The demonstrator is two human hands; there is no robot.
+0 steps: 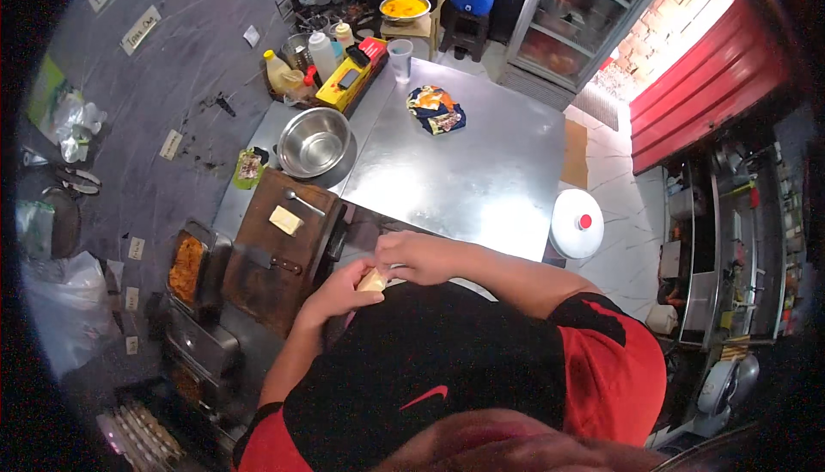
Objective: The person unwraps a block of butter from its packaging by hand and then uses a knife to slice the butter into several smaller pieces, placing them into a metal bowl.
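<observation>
Close to the body, my left hand (351, 289) grips a pale yellow block (372, 281), which looks like butter or cheese. My right hand (416, 257) touches the block's upper end with bent fingers; whether it grips it, I cannot tell. To the left, a wooden cutting board (258, 211) bears a second pale yellow block (285, 221), a metal spoon (305, 203) and a wide-bladed tool with a dark riveted handle (285, 265). Beyond the board stands a steel bowl (314, 143), its inside bare.
A steel table (464, 169) holds a crumpled patterned cloth (436, 109) and a plastic cup (400, 60). A crate of bottles (322, 62) stands behind the bowl. Loaf pans with orange-brown food (187, 268) are at left. A white lid (576, 224) lies right of the table.
</observation>
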